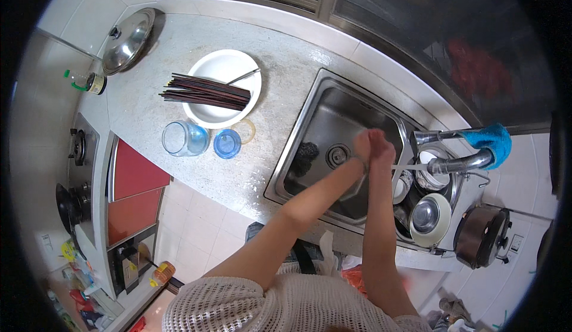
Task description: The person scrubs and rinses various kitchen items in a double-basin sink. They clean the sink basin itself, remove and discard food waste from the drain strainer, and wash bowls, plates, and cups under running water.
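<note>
Above the large stainless-steel sink basin (330,113), my left hand (362,146) and my right hand (382,146) are pressed together. Both are blurred, and I cannot make out their fingers or anything between them. A stream of water (410,167) runs from the metal faucet (460,163) towards my right wrist. Below and left of the hands lies the round drain strainer (338,155). A dark scouring pad (307,152) rests on the basin floor farther left. A blue cloth (494,146) is wrapped around the faucet's bend.
On the counter left of the sink, a white bowl (210,62) holds dark chopsticks (208,93). A glass jar (185,138) and a blue cup (227,143) stand near it. Stacked bowls (430,216) fill the second basin at right. Beyond is a brown pot (478,236).
</note>
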Action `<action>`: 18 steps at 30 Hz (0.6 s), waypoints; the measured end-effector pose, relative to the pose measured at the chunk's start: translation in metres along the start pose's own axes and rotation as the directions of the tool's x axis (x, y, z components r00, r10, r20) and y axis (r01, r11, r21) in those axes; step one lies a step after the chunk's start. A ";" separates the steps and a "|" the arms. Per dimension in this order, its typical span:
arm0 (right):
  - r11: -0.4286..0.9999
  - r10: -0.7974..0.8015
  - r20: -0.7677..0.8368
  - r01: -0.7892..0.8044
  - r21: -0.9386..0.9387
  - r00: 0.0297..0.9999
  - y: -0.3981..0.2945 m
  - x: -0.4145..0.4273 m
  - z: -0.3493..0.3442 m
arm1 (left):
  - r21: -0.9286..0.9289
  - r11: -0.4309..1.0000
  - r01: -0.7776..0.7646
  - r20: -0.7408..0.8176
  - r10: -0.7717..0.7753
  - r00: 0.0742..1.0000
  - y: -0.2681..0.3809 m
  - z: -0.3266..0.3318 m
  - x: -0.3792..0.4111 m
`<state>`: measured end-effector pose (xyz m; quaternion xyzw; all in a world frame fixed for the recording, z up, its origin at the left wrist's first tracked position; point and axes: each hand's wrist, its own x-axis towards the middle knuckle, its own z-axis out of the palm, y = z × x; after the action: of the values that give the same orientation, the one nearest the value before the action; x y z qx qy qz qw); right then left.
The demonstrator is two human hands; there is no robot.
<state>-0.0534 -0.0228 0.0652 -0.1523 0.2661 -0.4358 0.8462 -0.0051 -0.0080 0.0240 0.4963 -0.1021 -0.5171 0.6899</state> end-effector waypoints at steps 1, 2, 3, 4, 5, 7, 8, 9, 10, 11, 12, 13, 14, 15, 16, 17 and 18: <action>0.999 0.047 -0.027 -0.047 -0.015 0.999 0.001 0.018 0.005 | -0.324 0.946 0.022 0.089 0.007 0.996 0.012 -0.002 0.010; 0.995 0.094 -0.049 -0.096 -0.029 0.994 0.002 0.035 0.011 | -0.609 0.790 0.070 0.169 0.043 0.985 0.028 -0.007 0.021; 0.992 0.129 -0.115 -0.130 0.002 0.985 0.012 0.050 0.025 | -0.637 0.770 0.019 0.020 -0.007 1.000 0.040 -0.017 0.042; 0.987 0.164 -0.187 -0.160 0.033 0.969 0.024 0.061 0.036 | -0.625 0.780 0.027 -0.072 -0.092 0.993 0.043 -0.028 0.053; 0.980 0.198 -0.257 -0.187 0.066 0.946 0.033 0.067 0.045 | -0.616 0.786 0.039 -0.160 -0.173 0.972 0.047 -0.038 0.064; 0.986 0.151 -0.406 -0.168 -0.006 0.901 0.051 0.069 0.033 | -0.528 0.822 0.215 -0.235 -0.384 0.893 0.049 -0.051 0.069; 0.988 0.113 -0.483 -0.152 -0.042 0.868 0.053 0.068 0.023 | -0.273 0.869 0.412 -0.191 -0.468 0.863 0.048 -0.055 0.062; 0.991 0.126 -0.483 -0.133 0.020 0.867 0.060 0.063 0.017 | -0.321 0.852 0.414 -0.192 -0.486 0.853 0.042 -0.059 0.057; 0.990 0.142 -0.480 -0.117 0.084 0.865 0.067 0.054 0.011 | -0.368 0.834 0.411 -0.195 -0.502 0.843 0.035 -0.064 0.052; 0.984 0.157 -0.478 -0.097 0.148 0.864 0.072 0.045 0.006 | -0.413 0.814 0.409 -0.196 -0.518 0.833 0.027 -0.068 0.047; 0.973 0.149 -0.490 -0.039 0.227 0.859 0.073 0.035 0.000 | -0.442 0.802 0.401 -0.136 -0.502 0.854 0.019 -0.069 0.041; 0.952 0.140 -0.503 0.024 0.305 0.853 0.071 0.024 -0.006 | -0.468 0.789 0.398 -0.075 -0.485 0.872 0.013 -0.069 0.033; 0.921 0.131 -0.518 0.089 0.379 0.845 0.071 0.016 -0.011 | -0.494 0.773 0.398 -0.014 -0.464 0.886 0.006 -0.069 0.026; 0.914 0.081 -0.560 0.163 0.373 0.824 0.066 0.011 -0.018 | -0.470 0.794 0.386 0.007 -0.434 0.901 0.003 -0.062 0.020; 0.901 0.034 -0.602 0.236 0.364 0.798 0.063 0.007 -0.026 | -0.445 0.813 0.375 0.030 -0.405 0.914 0.000 -0.055 0.014; 0.884 -0.011 -0.642 0.307 0.352 0.766 0.061 0.001 -0.034 | -0.421 0.832 0.362 0.053 -0.376 0.925 -0.003 -0.048 0.009; 0.911 -0.103 -0.409 0.251 0.327 0.907 0.056 -0.011 -0.056 | -0.405 0.826 0.392 0.059 -0.404 0.913 -0.001 -0.034 0.004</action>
<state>-0.0549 0.0172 -0.0040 0.0751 0.3234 -0.5756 0.7473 0.0185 0.0086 0.0054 0.3589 0.1240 -0.6517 0.6565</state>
